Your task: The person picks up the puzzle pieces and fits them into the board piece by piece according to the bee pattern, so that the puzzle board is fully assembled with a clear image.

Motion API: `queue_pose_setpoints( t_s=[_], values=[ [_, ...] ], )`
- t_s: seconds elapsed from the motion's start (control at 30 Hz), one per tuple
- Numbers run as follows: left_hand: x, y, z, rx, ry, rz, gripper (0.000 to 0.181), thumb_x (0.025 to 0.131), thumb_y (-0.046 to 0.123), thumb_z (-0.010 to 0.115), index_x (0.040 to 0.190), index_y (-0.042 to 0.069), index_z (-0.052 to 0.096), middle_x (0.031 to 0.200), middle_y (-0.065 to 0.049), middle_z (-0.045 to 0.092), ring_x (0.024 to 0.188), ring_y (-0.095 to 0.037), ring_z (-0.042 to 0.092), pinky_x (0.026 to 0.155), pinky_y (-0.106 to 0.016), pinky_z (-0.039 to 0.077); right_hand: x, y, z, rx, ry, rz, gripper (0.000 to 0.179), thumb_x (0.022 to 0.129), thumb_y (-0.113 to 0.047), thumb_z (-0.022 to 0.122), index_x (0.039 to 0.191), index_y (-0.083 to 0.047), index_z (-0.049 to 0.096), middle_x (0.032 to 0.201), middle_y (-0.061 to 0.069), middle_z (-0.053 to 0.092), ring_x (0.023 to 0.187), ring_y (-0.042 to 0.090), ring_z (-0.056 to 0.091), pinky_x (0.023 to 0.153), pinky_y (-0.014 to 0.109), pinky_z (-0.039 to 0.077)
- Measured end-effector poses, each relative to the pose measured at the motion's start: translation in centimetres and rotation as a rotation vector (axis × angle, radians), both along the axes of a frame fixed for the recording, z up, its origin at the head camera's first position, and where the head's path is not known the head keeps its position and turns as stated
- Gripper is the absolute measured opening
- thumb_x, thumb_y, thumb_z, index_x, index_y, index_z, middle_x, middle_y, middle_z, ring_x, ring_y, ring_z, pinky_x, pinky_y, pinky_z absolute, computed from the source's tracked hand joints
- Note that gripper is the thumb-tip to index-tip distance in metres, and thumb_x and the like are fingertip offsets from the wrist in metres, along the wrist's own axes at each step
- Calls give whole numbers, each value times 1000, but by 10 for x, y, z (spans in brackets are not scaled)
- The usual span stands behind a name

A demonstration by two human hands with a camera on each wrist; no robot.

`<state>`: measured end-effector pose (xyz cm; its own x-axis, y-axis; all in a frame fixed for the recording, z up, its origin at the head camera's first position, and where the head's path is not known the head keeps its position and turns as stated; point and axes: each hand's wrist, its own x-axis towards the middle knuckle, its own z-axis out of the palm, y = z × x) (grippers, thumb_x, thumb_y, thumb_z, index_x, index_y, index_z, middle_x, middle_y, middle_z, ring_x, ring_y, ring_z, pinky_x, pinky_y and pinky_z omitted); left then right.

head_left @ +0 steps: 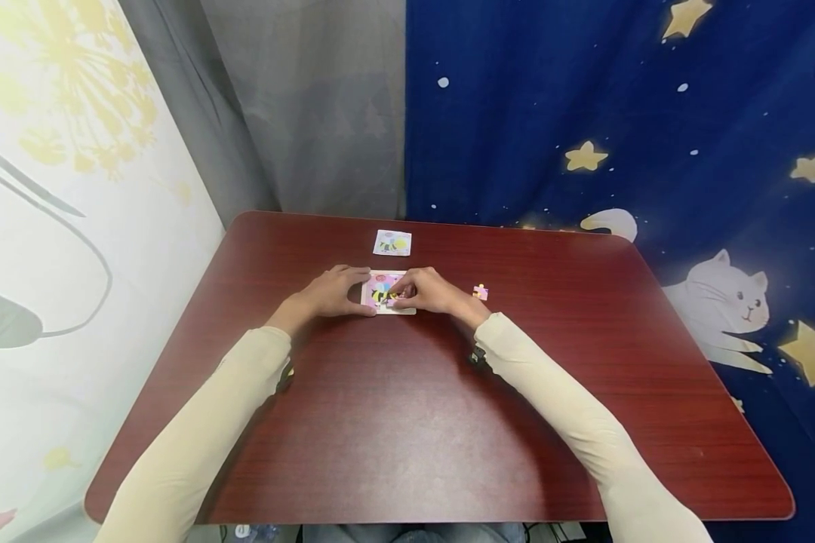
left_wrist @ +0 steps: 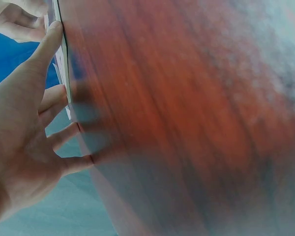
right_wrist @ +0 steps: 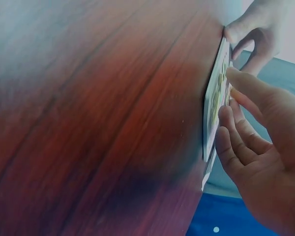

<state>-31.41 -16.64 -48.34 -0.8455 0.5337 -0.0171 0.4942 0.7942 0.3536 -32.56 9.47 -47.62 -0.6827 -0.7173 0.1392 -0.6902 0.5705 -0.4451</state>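
Note:
A small puzzle board (head_left: 374, 280) with a pale frame and a bee picture on pink lies on the table. My left hand (head_left: 334, 292) holds its left side, thumb at the near edge and index finger at the far edge. In the left wrist view, the thumb of that left hand (left_wrist: 24, 128) touches the board's edge (left_wrist: 65, 59). Over the picture, my right hand (head_left: 431, 290) pinches a small puzzle piece, mostly hidden by the fingertips. The right wrist view shows the right hand (right_wrist: 265, 142) against the board (right_wrist: 214, 105).
A loose pink puzzle piece (head_left: 480, 292) lies right of the right hand. Beyond the board is a white card (head_left: 392, 243) with a bee picture. The dark red table (head_left: 394, 422) has curtains (head_left: 502, 113) behind it and a patterned wall (head_left: 75, 226) at left.

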Motion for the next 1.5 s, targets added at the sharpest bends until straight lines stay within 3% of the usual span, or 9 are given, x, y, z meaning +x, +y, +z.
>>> queue_pose_setpoints(
  t_s=[0.7, 0.73, 0.9, 0.93, 0.97, 1.17, 1.5],
  values=[
    [-7, -2, -5, 12, 11, -11, 94, 82, 62, 81, 153, 7, 52, 162, -8, 44, 148, -36, 36, 117, -60, 33, -3, -14, 3, 42, -74, 17, 27, 90, -19, 82, 115, -8, 81, 105, 5, 74, 88, 11, 69, 80, 26, 55],
    [-7, -1, -5, 11, 12, -12, 94, 82, 62, 81, 153, 7, 52, 162, -8, 44, 148, -37, 36, 117, -60, 33, -11, -13, -6, 36, -74, 23, 27, 91, -22, 82, 115, -10, 81, 104, 4, 74, 87, 10, 69, 79, 25, 55],
    [-6, -1, -4, 8, 19, -17, 94, 82, 61, 81, 152, 6, 53, 162, -9, 44, 148, -38, 36, 116, -61, 33, -11, -14, -5, 51, -75, 17, 26, 92, -21, 81, 116, -12, 81, 101, 2, 74, 89, 10, 69, 79, 26, 54],
    [-6, -1, -4, 10, 20, -16, 94, 82, 61, 82, 152, 6, 53, 161, -10, 45, 148, -38, 37, 116, -61, 33, -11, -15, -5, 56, -72, 17, 26, 92, -22, 81, 116, -12, 81, 101, 2, 74, 90, 11, 69, 80, 26, 54],
    [-5, -1, -3, 12, 20, -16, 93, 82, 61, 82, 152, 6, 53, 161, -10, 45, 147, -38, 37, 116, -61, 34, -3, -17, 5, 67, -73, 7, 26, 91, -18, 82, 116, -10, 81, 101, 3, 74, 92, 13, 70, 81, 27, 55],
    [-4, -1, 0, 15, 11, -7, 92, 83, 60, 81, 152, 7, 53, 161, -10, 45, 147, -37, 37, 116, -61, 34, 1, -18, 4, 77, -40, 5, 24, 94, -19, 80, 116, -9, 81, 100, 6, 73, 92, 18, 69, 79, 26, 53],
    [-4, -2, 0, 7, 4, -5, 93, 83, 61, 81, 153, 7, 52, 162, -10, 44, 148, -38, 36, 115, -63, 34, 3, -20, 1, 117, 12, 1, 20, 98, -17, 75, 115, -11, 81, 105, 6, 72, 95, 15, 65, 83, 28, 54]
  ],
)
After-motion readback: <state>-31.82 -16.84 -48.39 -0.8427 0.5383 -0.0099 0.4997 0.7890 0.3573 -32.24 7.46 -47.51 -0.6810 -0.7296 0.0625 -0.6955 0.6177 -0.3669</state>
